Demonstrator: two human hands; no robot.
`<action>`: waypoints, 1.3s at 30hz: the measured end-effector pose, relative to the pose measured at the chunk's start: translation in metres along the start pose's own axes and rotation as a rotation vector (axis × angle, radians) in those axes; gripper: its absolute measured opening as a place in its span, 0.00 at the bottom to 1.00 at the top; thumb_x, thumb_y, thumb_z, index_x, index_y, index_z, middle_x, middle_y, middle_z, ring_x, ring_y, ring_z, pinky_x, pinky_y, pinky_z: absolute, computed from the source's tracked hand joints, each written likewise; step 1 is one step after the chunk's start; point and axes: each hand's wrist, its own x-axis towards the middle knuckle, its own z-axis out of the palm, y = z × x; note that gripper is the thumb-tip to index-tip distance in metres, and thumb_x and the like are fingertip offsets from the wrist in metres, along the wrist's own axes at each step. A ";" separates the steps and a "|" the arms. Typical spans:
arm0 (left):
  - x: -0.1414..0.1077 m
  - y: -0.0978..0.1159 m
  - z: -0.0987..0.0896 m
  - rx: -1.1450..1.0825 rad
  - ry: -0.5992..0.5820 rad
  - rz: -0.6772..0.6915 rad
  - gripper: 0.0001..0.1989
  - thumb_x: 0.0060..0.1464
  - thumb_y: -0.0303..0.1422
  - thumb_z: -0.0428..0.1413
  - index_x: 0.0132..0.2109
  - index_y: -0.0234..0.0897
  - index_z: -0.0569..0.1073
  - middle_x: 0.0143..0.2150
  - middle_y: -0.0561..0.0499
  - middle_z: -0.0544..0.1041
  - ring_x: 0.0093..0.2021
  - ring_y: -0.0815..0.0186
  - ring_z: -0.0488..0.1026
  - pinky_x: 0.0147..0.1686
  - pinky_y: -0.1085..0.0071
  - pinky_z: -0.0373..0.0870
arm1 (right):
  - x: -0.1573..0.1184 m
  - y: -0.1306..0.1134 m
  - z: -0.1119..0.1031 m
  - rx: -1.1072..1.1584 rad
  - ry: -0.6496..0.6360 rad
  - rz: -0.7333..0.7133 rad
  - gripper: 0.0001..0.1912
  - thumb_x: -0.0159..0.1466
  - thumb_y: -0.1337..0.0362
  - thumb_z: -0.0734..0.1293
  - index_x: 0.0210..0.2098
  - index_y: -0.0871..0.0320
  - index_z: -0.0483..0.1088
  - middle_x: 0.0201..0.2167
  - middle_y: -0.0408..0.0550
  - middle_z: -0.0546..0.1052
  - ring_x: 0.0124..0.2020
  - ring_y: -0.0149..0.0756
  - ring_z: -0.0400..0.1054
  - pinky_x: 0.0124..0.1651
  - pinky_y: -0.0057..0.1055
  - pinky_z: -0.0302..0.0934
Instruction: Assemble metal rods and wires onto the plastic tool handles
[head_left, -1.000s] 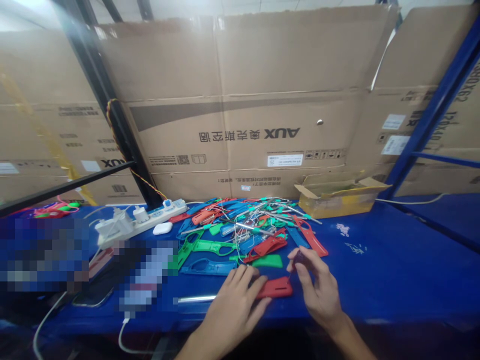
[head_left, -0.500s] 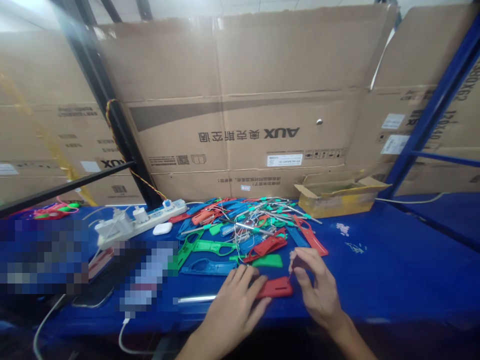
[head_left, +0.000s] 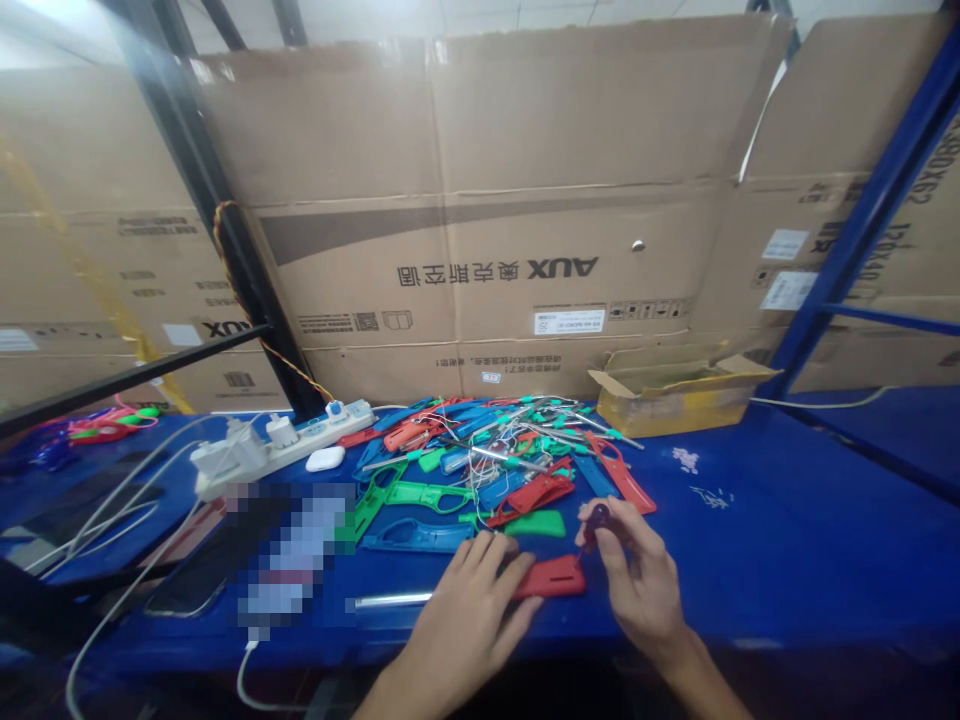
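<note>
My left hand (head_left: 480, 600) is closed over a red plastic lighter body (head_left: 553, 576) near the table's front edge. A silver metal tube (head_left: 394, 600) sticks out to the left of that hand. In my right hand (head_left: 637, 570), the thumb and fingers pinch a small dark-handled tool (head_left: 598, 518), its thin tip pointing down at the right end of the red body. Behind the hands lie a green piece (head_left: 536, 523), a blue shell half (head_left: 420, 534) and a green shell half (head_left: 431, 495).
A heap of coloured shells, metal tubes and wires (head_left: 495, 455) lies behind. An open cardboard box (head_left: 671, 405) stands at the back right. On the left are a power strip (head_left: 300, 440), a white case (head_left: 325, 459), phones and cables.
The dark handle and the fingers of my right hand have turned slightly, with the tip still at the red body. My left hand has stayed in place.
</note>
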 end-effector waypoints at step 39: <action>-0.002 -0.001 0.003 0.019 0.015 -0.003 0.16 0.66 0.37 0.58 0.59 0.41 0.73 0.54 0.45 0.76 0.53 0.50 0.73 0.52 0.52 0.75 | 0.003 -0.002 -0.004 -0.081 0.041 -0.174 0.22 0.70 0.73 0.65 0.61 0.52 0.68 0.44 0.49 0.77 0.39 0.35 0.75 0.38 0.31 0.74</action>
